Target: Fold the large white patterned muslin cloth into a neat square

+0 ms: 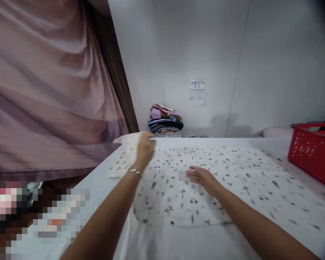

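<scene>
A white cloth [184, 206] with small prints of palms and rainbows lies spread on the table. My left hand [145, 150], with a bracelet at the wrist, is closed on a raised white cloth [130, 147] with faint marks. That piece hangs over a folded printed cloth [117, 167] at the table's left side; whether the two are joined I cannot tell. Above the middle of the spread cloth is my right hand [202, 178], empty, fingers stretched towards the left. The fingertips of my left hand are slightly blurred.
A red plastic basket [311, 151] stands at the right edge. Folded textiles [165, 121] are piled at the back against the white wall [200, 43], which bears paper notes [197, 93]. A pink curtain [48, 90] hangs at left. The lower left is pixelated.
</scene>
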{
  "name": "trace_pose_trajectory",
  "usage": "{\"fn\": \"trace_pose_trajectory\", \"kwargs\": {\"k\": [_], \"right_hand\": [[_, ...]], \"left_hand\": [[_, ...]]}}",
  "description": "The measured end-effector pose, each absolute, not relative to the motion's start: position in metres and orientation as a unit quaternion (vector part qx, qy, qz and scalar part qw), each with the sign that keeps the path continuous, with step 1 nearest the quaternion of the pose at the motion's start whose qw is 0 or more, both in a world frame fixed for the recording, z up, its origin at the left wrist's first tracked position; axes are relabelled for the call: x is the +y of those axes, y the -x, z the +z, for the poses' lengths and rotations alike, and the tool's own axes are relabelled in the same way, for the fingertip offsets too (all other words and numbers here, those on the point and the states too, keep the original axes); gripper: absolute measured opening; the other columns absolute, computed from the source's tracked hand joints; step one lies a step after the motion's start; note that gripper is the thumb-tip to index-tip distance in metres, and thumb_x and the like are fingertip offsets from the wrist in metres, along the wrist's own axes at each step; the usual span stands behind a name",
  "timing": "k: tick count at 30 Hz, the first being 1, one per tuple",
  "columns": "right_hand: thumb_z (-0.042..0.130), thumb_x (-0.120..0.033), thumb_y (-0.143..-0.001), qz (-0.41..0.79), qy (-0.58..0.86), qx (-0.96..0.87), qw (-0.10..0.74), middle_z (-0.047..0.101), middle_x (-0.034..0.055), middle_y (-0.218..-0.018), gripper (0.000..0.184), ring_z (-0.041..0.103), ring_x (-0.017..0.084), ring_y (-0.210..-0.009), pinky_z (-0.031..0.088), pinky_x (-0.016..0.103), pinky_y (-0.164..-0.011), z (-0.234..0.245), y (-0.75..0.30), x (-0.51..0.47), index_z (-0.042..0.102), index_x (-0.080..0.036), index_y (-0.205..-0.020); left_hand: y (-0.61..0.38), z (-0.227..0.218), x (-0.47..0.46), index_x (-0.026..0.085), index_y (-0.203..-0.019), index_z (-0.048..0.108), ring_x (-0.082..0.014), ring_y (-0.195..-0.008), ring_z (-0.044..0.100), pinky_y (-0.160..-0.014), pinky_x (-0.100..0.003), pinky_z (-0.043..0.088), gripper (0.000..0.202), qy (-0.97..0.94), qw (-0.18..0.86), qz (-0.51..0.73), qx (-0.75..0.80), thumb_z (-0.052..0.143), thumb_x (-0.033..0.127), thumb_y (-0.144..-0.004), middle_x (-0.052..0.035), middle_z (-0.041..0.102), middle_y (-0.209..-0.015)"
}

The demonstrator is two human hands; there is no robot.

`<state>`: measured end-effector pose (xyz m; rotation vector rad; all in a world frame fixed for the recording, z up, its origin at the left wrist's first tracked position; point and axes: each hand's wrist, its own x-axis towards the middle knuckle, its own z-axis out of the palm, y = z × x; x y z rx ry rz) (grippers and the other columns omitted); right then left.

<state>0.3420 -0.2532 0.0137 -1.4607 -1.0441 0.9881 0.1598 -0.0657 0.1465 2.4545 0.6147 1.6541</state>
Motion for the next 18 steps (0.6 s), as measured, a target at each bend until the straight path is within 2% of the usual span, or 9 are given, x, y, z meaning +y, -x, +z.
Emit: {"fn": "trace_pose_trajectory", "kwargs": {"k": [2,5,7,9,11,15,18], "right_hand": [[0.021,-0.057,-0.089,0.428,0.565,-0.385,0.591,0.052,0.0133,-0.127,0.061,0.053,0.023,-0.113,0.046,0.041,-0.091,0.025,-0.37,-0.285,0.038,-0.016,-0.131],[0.017,-0.063,-0.087,0.398,0.547,-0.309,0.668,0.055,0.0109,-0.124,0.062,0.056,0.025,-0.108,0.049,0.043,-0.087,0.028,-0.409,-0.342,0.046,-0.02,-0.122],[0.026,-0.064,-0.085,0.406,0.536,-0.229,0.704,0.063,0.0096,-0.112,0.056,0.06,0.025,-0.1,0.052,0.04,-0.079,0.02,-0.427,-0.381,0.054,-0.021,-0.109],[0.04,-0.06,-0.083,0.434,0.529,-0.138,0.715,0.068,0.0069,-0.094,0.043,0.064,0.023,-0.089,0.054,0.035,-0.069,0.006,-0.437,-0.416,0.058,-0.022,-0.093],[0.048,-0.055,-0.081,0.466,0.515,-0.071,0.716,0.069,0.0056,-0.084,0.035,0.065,0.023,-0.086,0.055,0.033,-0.065,-0.007,-0.439,-0.441,0.058,-0.022,-0.084],[0.055,-0.046,-0.08,0.51,0.497,-0.05,0.7,0.069,0.0074,-0.089,0.028,0.062,0.025,-0.095,0.055,0.035,-0.076,-0.018,-0.433,-0.463,0.059,-0.019,-0.084],[0.063,-0.033,-0.077,0.526,0.504,-0.056,0.683,0.068,0.0079,-0.096,0.021,0.062,0.024,-0.097,0.055,0.035,-0.08,-0.022,-0.434,-0.465,0.06,-0.017,-0.09]], "left_hand": [[-0.236,0.139,-0.116,0.013,-0.088,0.054,-0.0131,-0.092,0.051,-0.085,-0.027,0.042,0.015,-0.887,0.078,0.446,0.092,0.045,0.008,-0.077,-0.0052,0.056,-0.096],[-0.326,0.104,-0.201,0.013,-0.081,0.056,-0.0162,-0.091,0.052,-0.082,-0.029,0.043,0.008,-0.968,0.063,0.198,-0.143,0.055,0.012,-0.073,-0.0066,0.056,-0.09],[-0.362,0.072,-0.252,0.015,-0.085,0.058,-0.0169,-0.093,0.053,-0.08,-0.029,0.044,0.015,-0.961,0.071,0.096,-0.248,0.06,0.016,-0.071,-0.006,0.055,-0.095],[-0.379,0.042,-0.291,0.017,-0.091,0.058,-0.0172,-0.097,0.053,-0.079,-0.028,0.045,0.018,-0.963,0.1,0.08,-0.237,0.059,0.018,-0.073,-0.0067,0.054,-0.107],[-0.379,0.02,-0.316,0.017,-0.104,0.054,-0.0164,-0.102,0.052,-0.081,-0.026,0.045,0.03,-0.958,0.154,0.066,-0.232,0.058,0.018,-0.075,-0.007,0.051,-0.118],[-0.346,0.009,-0.327,0.016,-0.123,0.042,-0.0163,-0.118,0.044,-0.091,-0.027,0.043,0.042,-0.941,0.233,0.082,-0.232,0.047,0.015,-0.081,-0.0079,0.044,-0.131],[-0.306,0.014,-0.314,0.019,-0.127,0.04,-0.0153,-0.121,0.042,-0.095,-0.028,0.041,0.045,-0.939,0.261,0.1,-0.2,0.043,0.015,-0.082,-0.0054,0.038,-0.139]]}}
